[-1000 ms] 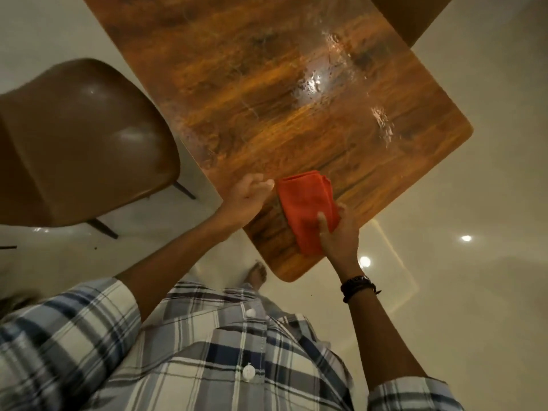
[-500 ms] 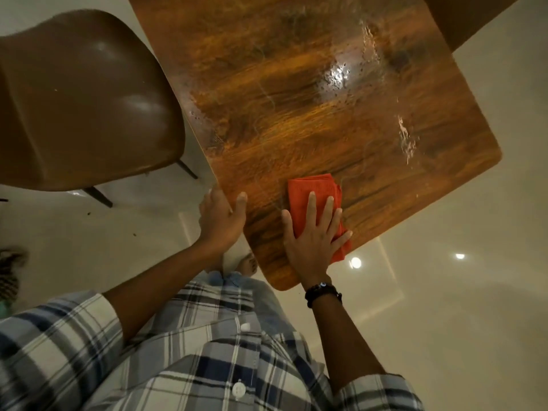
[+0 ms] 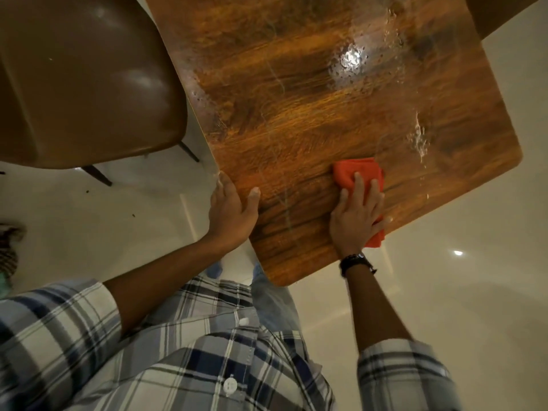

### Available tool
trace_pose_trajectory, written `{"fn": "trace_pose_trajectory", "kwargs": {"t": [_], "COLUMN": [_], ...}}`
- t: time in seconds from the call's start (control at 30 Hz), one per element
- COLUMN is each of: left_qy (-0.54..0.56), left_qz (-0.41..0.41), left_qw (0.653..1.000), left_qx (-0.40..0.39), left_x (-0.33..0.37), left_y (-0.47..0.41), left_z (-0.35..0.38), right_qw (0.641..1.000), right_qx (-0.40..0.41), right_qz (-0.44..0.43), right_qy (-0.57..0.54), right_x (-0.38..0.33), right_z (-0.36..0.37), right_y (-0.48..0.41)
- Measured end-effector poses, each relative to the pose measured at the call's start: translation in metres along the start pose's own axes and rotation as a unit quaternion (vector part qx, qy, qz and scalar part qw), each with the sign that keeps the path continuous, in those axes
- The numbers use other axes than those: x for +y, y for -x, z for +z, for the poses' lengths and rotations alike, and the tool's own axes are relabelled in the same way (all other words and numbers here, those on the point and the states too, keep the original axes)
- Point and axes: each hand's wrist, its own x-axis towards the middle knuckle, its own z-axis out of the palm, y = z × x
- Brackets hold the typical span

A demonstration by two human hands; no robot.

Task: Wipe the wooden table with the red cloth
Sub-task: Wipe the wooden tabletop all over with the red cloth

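Observation:
The wooden table (image 3: 311,108) fills the upper middle of the view, with wet shiny streaks toward its far right. A folded red cloth (image 3: 354,171) lies on the near right part of the top, close to the right edge. My right hand (image 3: 355,216) presses flat on the cloth, fingers spread over it. At the table's near left edge my left hand (image 3: 231,215) grips the board, thumb on top and fingers over the side.
A brown chair (image 3: 83,81) stands at the table's left side, its dark legs on the glossy pale floor (image 3: 459,232). Part of another brown chair (image 3: 504,13) shows at the top right. A patterned item (image 3: 9,250) lies at the far left edge.
My right hand went from gripping the cloth's edge to pressing flat on it, then slid it rightward along the near part. My left hand shifted down onto the left edge.

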Motion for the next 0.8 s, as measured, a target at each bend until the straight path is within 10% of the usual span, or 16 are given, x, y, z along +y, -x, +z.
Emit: {"fn": "trace_pose_trajectory", "kwargs": {"t": [0.33, 0.8], "left_qy": [0.011, 0.108], "left_qz": [0.049, 0.006], "left_qw": [0.999, 0.994], "left_qx": [0.019, 0.032], "left_x": [-0.029, -0.016], "left_y": [-0.006, 0.004], "left_z": [0.009, 0.014], "right_qw": [0.997, 0.911], "right_qx": [0.052, -0.046], "right_qz": [0.046, -0.389], "right_qy": [-0.038, 0.129], "right_x": [0.034, -0.015], "right_z": [-0.016, 0.026], "right_y": [-0.080, 0.128]}}
